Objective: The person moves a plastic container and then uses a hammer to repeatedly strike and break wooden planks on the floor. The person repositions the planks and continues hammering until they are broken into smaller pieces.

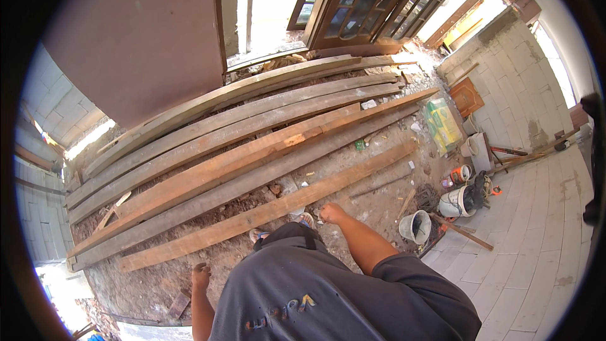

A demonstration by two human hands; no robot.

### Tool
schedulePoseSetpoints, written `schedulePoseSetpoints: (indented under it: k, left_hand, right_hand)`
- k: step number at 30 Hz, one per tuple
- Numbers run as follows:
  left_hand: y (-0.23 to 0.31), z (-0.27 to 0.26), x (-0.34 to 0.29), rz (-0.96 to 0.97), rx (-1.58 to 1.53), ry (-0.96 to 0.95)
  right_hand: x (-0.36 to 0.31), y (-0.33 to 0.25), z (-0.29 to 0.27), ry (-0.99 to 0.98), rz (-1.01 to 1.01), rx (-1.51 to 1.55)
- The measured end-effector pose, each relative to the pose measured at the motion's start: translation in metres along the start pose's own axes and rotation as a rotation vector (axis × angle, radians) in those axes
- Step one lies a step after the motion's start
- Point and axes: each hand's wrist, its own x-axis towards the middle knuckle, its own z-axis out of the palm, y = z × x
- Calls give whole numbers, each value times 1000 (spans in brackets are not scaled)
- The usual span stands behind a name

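Note:
My right hand (329, 213) hovers in front of my body, fingers curled in, nothing visible in it. It is nearest to a long brown plank (252, 217) that lies on the dirt just ahead of my feet. Low on the left, my left hand (201, 275) hangs apart from that plank, its fingers bent inward and no object showing. Beyond the near plank runs a weathered grey beam (218, 203), and behind it a reddish-brown beam (252, 156). Several greyish beams (233, 120) lie roughly parallel farther back.
Buckets (415, 227), a coil of wire (427, 200) and long-handled tools (464, 232) stand at the right, by a pale block wall (524, 227). A green-yellow sack (443, 126) lies near the beams' right ends. Behind are glazed wooden doors (360, 6). Rubble covers the dirt floor (158, 290).

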Motion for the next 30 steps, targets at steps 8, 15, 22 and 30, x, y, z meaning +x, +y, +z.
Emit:
schedulePoseSetpoints:
  k: [8, 15, 22, 30]
  left_hand:
    - [-26, -9, -43, -128, 86, -22]
    - [-45, -8, -56, -180, 39, -5]
    - [-72, 15, -41, -274, -195, 49]
    - [-73, 23, -45, -235, -201, 89]
  right_hand:
    - [1, -55, -51, 337, 122, 190]
    - [-2, -101, -92, 302, 15, 94]
    - [-38, -205, -179, 744, -361, 324]
    - [-131, -308, -285, 1330, -1112, 348]
